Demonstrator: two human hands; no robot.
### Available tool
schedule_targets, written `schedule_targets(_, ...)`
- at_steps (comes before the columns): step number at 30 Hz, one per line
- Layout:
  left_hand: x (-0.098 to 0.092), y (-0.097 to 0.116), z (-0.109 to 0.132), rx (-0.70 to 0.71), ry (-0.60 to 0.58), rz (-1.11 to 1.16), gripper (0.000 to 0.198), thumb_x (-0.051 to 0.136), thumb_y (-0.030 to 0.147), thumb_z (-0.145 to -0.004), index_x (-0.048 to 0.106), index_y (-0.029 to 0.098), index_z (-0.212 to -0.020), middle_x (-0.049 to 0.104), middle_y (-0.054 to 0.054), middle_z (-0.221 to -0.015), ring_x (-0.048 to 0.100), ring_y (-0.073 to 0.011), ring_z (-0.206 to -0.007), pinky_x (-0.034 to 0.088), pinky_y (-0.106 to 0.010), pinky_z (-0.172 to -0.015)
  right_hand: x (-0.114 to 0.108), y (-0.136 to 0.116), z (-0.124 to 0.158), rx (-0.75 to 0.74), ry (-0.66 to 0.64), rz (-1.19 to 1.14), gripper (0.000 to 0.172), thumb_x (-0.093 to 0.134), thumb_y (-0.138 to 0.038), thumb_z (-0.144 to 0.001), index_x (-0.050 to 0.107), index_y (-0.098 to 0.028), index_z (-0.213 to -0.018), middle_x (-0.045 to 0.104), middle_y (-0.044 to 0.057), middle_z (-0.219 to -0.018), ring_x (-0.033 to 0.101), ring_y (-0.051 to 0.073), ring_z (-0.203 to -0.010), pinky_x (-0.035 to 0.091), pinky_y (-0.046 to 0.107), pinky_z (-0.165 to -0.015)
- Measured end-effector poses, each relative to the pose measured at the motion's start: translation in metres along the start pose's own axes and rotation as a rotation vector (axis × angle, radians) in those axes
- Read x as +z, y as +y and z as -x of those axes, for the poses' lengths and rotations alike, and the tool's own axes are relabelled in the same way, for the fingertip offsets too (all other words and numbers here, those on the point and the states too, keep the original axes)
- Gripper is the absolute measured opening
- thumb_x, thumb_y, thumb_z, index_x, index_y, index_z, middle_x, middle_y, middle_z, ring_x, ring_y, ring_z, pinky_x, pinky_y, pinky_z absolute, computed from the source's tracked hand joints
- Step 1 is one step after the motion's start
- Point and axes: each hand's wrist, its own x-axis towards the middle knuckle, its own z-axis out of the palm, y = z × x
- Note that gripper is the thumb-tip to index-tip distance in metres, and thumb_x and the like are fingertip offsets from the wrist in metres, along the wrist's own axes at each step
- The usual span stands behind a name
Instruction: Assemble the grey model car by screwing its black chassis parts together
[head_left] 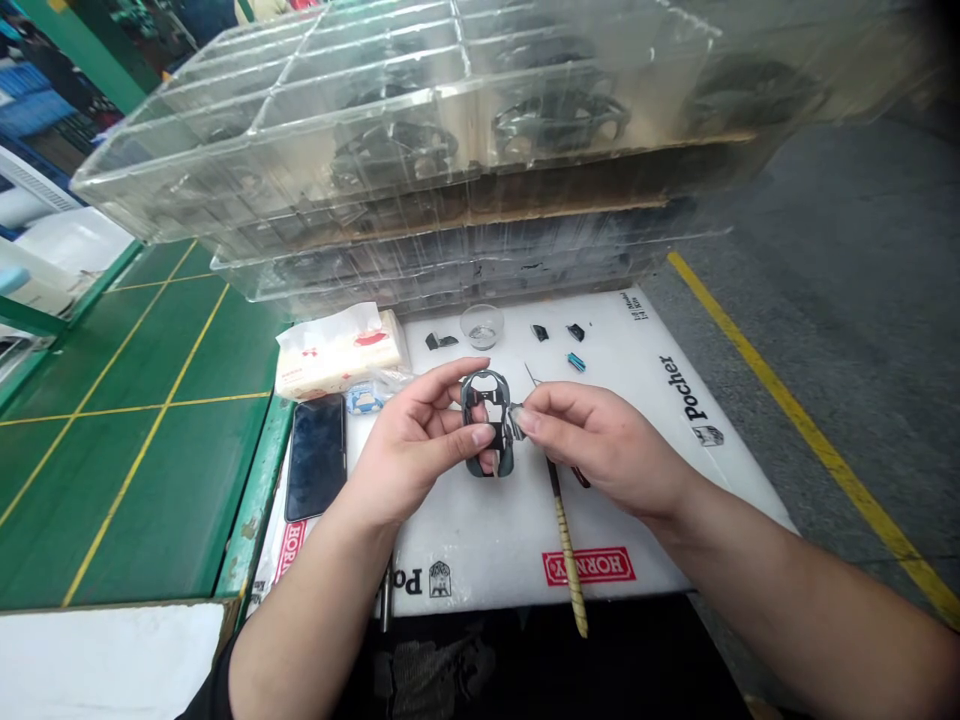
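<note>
My left hand (442, 430) is closed around a dark grey model car body shell (505, 462), which has openings through its middle. At the shell's right side, my right hand (577, 425) pinches a small grey part (516, 424) between thumb and finger. The part is close against the shell; whether it is seated cannot be seen. Below the right hand lies a thin tool with a yellow wrapped handle (568, 560). A dark red-brown object (580, 478) shows partly beside it.
Stacked clear plastic trays (360, 200) holding car shells loom at the back. On the white foam-covered table (480, 545) are a tissue pack (337, 355), a phone (316, 460), a clear cup (482, 326), small black parts (540, 332) and a blue piece (575, 362). A green table (150, 420) adjoins left.
</note>
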Motion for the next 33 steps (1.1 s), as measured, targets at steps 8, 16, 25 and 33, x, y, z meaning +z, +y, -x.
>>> schedule_targets(8, 0.01, 0.011, 0.0, -0.146, -0.005, 0.237, 0.062, 0.107, 0.015, -0.09, 0.085, 0.028, -0.146, 0.077, 0.002, -0.103, 0.079, -0.0119, -0.071, 0.074, -0.025, -0.067, 0.002, 0.007, -0.005, 0.02, -0.032, 0.019, 0.06, 0.098, -0.081, -0.092, 0.074, -0.027, -0.084, 0.065, 0.002, -0.077, 0.056, 0.023, -0.078, 0.049, 0.038, -0.071)
schedule_targets(16, 0.008, 0.011, 0.0, -0.154, -0.033, 0.213, 0.065, 0.107, 0.02, -0.091, 0.082, 0.029, -0.149, 0.077, 0.001, -0.104, 0.078, -0.0129, -0.071, 0.073, -0.028, -0.068, 0.002, 0.01, -0.005, 0.004, -0.05, -0.005, 0.065, 0.091, -0.087, -0.096, 0.073, -0.026, -0.086, 0.067, 0.003, -0.079, 0.054, 0.021, -0.076, 0.05, 0.037, -0.068)
schedule_targets(25, 0.008, 0.011, 0.0, -0.167, -0.024, 0.239, 0.064, 0.107, 0.016, -0.09, 0.083, 0.028, -0.148, 0.076, 0.002, -0.102, 0.079, -0.013, -0.07, 0.073, -0.026, -0.066, 0.002, 0.004, -0.004, -0.032, -0.017, -0.012, 0.058, 0.096, -0.08, -0.095, 0.077, -0.026, -0.086, 0.068, 0.003, -0.083, 0.059, 0.023, -0.083, 0.053, 0.039, -0.077)
schedule_targets(33, 0.007, 0.008, -0.001, -0.162, -0.046, 0.195, 0.064, 0.107, 0.019, -0.091, 0.082, 0.027, -0.149, 0.075, 0.001, -0.101, 0.078, -0.0137, -0.07, 0.074, -0.028, -0.068, 0.004, 0.003, -0.003, 0.02, -0.058, -0.009, 0.056, 0.098, -0.078, -0.094, 0.076, -0.027, -0.089, 0.077, 0.006, -0.088, 0.07, 0.027, -0.088, 0.061, 0.043, -0.083)
